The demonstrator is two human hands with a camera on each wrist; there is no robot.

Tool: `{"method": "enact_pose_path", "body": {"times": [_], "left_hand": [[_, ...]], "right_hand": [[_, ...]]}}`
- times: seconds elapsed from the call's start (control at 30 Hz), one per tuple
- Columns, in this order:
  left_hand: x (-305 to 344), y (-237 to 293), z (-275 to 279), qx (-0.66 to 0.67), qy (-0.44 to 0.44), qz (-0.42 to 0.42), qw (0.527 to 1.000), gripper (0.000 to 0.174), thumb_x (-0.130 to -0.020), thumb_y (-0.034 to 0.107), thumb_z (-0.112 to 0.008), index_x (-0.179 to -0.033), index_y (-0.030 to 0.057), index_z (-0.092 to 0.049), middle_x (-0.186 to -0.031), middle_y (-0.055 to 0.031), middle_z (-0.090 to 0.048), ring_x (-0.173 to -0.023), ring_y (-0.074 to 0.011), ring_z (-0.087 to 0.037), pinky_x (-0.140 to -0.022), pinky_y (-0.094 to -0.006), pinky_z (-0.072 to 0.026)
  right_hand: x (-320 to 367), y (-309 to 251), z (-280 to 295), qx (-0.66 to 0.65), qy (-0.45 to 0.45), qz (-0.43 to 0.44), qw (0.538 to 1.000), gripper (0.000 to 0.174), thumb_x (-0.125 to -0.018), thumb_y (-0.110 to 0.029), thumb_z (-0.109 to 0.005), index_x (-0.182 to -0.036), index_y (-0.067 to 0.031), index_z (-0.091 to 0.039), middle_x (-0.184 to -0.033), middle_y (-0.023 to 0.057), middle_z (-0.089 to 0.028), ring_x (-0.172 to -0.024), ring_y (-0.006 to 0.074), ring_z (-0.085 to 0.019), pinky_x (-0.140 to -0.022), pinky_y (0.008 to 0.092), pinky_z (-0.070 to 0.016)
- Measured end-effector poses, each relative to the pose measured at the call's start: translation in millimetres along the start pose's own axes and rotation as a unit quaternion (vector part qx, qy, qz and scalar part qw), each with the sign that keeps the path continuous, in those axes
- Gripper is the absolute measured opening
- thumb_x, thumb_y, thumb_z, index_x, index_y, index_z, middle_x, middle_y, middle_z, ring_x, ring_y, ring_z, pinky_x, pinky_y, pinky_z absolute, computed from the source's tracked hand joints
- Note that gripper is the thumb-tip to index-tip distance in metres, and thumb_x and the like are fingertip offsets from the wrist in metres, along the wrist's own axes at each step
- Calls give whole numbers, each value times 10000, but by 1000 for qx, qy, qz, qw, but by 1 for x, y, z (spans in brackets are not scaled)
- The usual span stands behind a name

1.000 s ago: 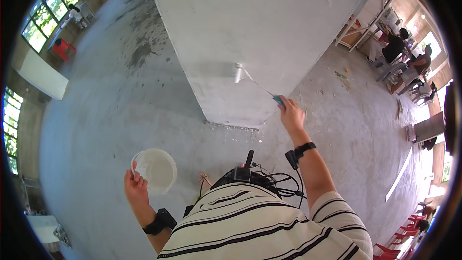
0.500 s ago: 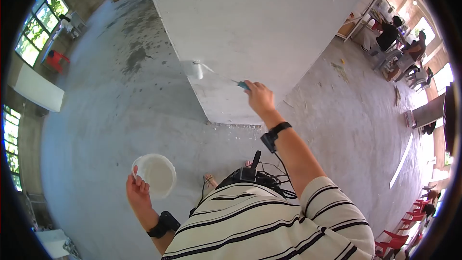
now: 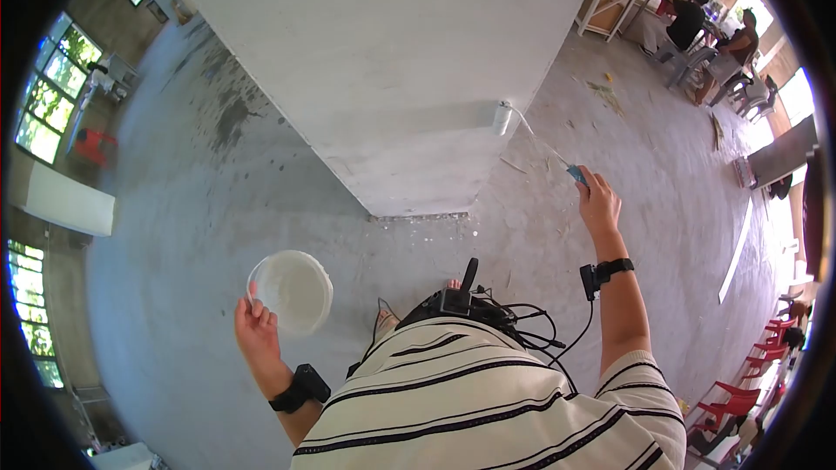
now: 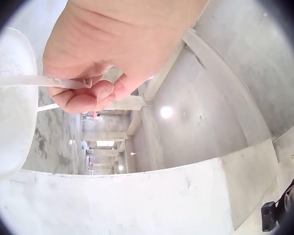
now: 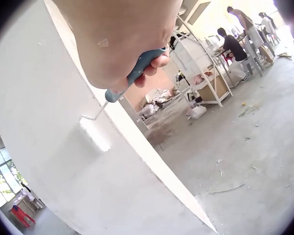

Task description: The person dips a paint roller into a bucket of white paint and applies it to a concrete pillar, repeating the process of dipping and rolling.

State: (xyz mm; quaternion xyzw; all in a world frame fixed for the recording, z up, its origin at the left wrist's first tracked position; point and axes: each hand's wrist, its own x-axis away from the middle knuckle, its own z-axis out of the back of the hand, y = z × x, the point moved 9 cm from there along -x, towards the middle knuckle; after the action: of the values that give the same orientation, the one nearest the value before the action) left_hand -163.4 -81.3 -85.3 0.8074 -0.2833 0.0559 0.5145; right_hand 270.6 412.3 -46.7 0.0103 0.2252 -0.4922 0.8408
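Head view: right hand (image 3: 601,211) grips a teal-handled white paint roller (image 3: 502,119); overreaching toward two o'clock could slip off the flat grey pillar (image 3: 374,43). Left hand (image 3: 259,335) grips a white plastic bucket's (image 3: 328,298) handle (image 4: 24,81); slackening could drop it.

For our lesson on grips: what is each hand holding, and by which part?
The left hand holds the bucket by its white handle; the right hand holds the paint roller by its blue grip.

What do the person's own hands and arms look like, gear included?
Left hand and right hand bare, each with a black wrist strap and boxy black camera. Black cable from the right camera. Right sleeve short, cream, black-striped.
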Motion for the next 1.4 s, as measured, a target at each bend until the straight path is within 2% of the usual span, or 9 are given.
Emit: {"method": "enact_pose_path", "body": {"times": [0.17,0.23,0.37,0.7,0.83,0.93,1.03,1.27,1.4], "left_hand": [[-6,1,-15,11,-8,0,1000,392,-930,285,-471,-1173,-18,-524,-631,60,-368,-516,-27,-291,-486,-184,-245],[-4,1,-14,14,-8,2,1000,408,-930,288,-473,-1200,-14,-512,-634,59,-366,-518,-27,-290,-494,-180,-252],[-1,2,-5,5,10,8,1000,426,-927,297,-478,-1229,-4,-500,-638,60,-362,-516,-25,-285,-498,-174,-257],[9,15,33,14,38,-24,999,409,-928,287,-471,-1215,-1,-517,-638,56,-360,-524,-33,-281,-498,-193,-246],[18,18,43,18,66,-32,997,406,-923,295,-485,-1202,3,-519,-645,58,-364,-523,-29,-291,-489,-182,-262],[20,20,47,23,66,-39,997,409,-918,306,-498,-1194,5,-519,-649,61,-363,-524,-27,-292,-485,-174,-268],[20,20,52,38,51,-37,997,406,-922,292,-497,-1201,-2,-515,-653,54,-372,-530,-32,-300,-492,-179,-278],[14,14,50,56,35,-23,998,380,-927,285,-492,-1180,5,-528,-656,49,-385,-533,-34,-310,-497,-183,-276],[0,8,42,63,19,-32,997,358,-920,294,-502,-1165,35,-542,-660,53,-390,-527,-38,-311,-493,-187,-273]], "right_hand": [[6,10,0,13,-7,-31,999,254,-842,-199,-592,-1093,-164,-610,-840,52,-609,-806,262,-609,-641,387,-491],[7,8,-9,16,-6,-45,999,258,-843,-201,-589,-1097,-166,-607,-844,52,-610,-813,262,-610,-646,385,-491],[-5,-56,-30,-52,11,22,998,261,-831,-188,-588,-1092,-173,-604,-833,60,-608,-798,275,-611,-635,388,-492],[-43,-261,-109,-172,-51,157,971,242,-851,-204,-565,-1084,-141,-575,-841,73,-611,-811,258,-616,-642,389,-505],[-54,-289,-111,-165,-76,192,964,242,-854,-208,-563,-1082,-130,-575,-842,84,-611,-823,264,-614,-654,389,-506],[-53,-254,-98,-151,-29,194,969,242,-852,-207,-566,-1079,-125,-580,-827,82,-609,-817,266,-615,-654,385,-507],[-47,-191,-72,-112,-40,137,983,240,-841,-198,-576,-1068,-124,-604,-822,73,-614,-805,258,-617,-643,396,-506],[0,-42,-23,-45,12,18,999,257,-822,-175,-599,-1078,-158,-607,-837,65,-611,-787,281,-610,-636,398,-495],[18,-2,-8,28,10,-38,999,245,-817,-165,-603,-1062,-146,-607,-841,81,-610,-776,298,-606,-623,411,-488]]}}
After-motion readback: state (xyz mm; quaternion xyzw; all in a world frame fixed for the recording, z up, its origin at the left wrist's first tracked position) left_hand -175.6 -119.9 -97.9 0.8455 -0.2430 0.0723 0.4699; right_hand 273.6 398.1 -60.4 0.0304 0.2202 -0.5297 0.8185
